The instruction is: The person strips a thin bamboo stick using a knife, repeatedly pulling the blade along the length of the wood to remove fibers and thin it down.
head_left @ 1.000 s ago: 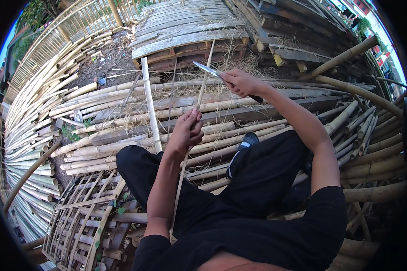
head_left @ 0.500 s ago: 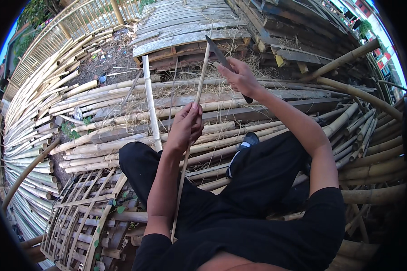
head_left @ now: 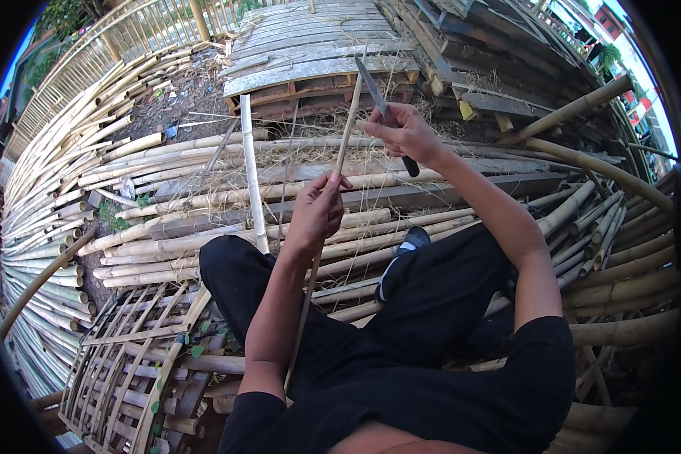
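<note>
My left hand [head_left: 321,208] is closed round a long, thin bamboo strip [head_left: 347,136]. The strip slants up and away from my lap, its lower end running along my left forearm. My right hand [head_left: 408,136] grips a knife [head_left: 371,85] with a dark handle that sticks out below the fist. Its blade points up and to the left, and the tip is close beside the strip's upper end; whether they touch I cannot tell. Left of my hands, a wider pale bamboo slat [head_left: 252,166] stands nearly upright near my left knee.
Bamboo poles [head_left: 159,193] lie in rows in front of me and to the left. A wooden pallet [head_left: 318,60] is at the far middle, with stacked planks [head_left: 499,60] right of it. A bamboo lattice [head_left: 125,371] is at lower left. Propped poles [head_left: 598,170] cross on the right.
The strip's upper end has shifted slightly right, with my left hand a little lower. My right hand has moved slightly right, and the knife blade has turned a bit more upright.
</note>
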The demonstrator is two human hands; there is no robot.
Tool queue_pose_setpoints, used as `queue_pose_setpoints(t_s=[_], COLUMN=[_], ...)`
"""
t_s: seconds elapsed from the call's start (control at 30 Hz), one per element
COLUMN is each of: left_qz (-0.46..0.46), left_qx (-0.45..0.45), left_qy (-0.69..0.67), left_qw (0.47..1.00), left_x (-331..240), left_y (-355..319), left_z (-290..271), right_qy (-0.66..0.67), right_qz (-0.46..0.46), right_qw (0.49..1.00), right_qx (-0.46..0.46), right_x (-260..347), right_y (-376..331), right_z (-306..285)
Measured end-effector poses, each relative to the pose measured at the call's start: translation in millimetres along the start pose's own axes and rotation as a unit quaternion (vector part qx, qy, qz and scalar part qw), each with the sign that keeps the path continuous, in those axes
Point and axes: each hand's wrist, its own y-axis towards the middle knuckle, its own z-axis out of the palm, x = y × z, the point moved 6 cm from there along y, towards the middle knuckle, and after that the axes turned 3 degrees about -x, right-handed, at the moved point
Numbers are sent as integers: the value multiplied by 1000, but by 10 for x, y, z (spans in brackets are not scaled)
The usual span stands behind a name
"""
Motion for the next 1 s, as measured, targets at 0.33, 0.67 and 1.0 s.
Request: queue_pose_setpoints(t_s=[0.33, 0.67, 1.0], left_qz=[5, 8, 18], left_qx=[-4, 38, 64], left_qy=[-10, -6, 0], left_qw=[1000, 999, 998], left_x=[-137, -136, -78], left_y=[-78, -116, -148], left_z=[22, 126, 206], right_qy=[-358, -102, -287], right_qz=[68, -44, -194], right_qw=[918, 980, 917], right_qx=[-158, -163, -196], right_x=[-45, 122, 330], right_y=[-13, -7, 75], right_z=[-501, -355, -328])
